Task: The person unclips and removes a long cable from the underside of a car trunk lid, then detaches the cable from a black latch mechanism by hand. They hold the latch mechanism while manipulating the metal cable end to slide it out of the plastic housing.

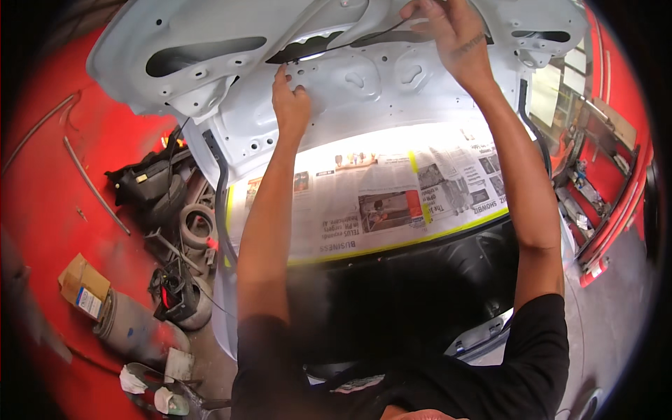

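Note:
Both my arms reach up to the inner side of a raised pale grey trunk lid (318, 105). A thin black cable (357, 43) slants across an opening in the lid. Its upper right end runs to my right hand (451, 35), whose fingers are closed on it. Lower down, my left hand (290, 110) is against the panel near the cable's left end. Its index finger points up beside small holes, with the thumb apart from it and nothing visible in the hand.
Taped newspaper (315, 217) covers the rear window below the lid. Along the red wall on the left stand a tire (198, 225), a grey drum (133, 325), a cardboard box (84, 283) and loose parts. A metal rack (595, 168) and a red cylinder (594, 272) are at right.

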`<state>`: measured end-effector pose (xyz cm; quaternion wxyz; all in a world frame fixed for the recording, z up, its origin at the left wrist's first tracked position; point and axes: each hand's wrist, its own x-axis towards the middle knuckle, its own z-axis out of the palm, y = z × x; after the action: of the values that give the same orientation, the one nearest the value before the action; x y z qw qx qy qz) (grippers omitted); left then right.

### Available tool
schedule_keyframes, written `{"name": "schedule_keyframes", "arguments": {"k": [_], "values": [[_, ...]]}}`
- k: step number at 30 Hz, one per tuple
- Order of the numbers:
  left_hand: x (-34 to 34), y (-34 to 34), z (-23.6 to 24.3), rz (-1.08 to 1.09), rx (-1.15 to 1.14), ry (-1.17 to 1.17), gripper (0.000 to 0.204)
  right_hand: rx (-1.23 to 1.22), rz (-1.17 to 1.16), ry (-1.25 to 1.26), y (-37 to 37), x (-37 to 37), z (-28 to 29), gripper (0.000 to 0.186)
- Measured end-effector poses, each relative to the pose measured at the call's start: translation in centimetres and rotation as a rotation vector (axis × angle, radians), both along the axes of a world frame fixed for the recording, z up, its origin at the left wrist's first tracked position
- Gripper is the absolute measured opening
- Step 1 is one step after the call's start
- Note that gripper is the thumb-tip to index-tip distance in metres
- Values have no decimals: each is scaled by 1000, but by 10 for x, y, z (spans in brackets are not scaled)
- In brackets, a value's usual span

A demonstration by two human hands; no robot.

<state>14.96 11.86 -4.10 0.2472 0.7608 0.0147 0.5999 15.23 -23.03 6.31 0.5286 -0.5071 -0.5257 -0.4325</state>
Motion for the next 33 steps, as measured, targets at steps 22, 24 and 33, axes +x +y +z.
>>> {"name": "schedule_keyframes", "arguments": {"k": [22,24,33], "values": [[-60,-67,-64,-484,-258,365,34,53,-139,-257,-9,41,-21,25],[-94,-125,-67,-569,-140,405,40,49,-101,-246,-10,44,-24,24],[-224,-265,-42,-839,656,7,48,45,-91,-232,-7,29,-33,27]]}}
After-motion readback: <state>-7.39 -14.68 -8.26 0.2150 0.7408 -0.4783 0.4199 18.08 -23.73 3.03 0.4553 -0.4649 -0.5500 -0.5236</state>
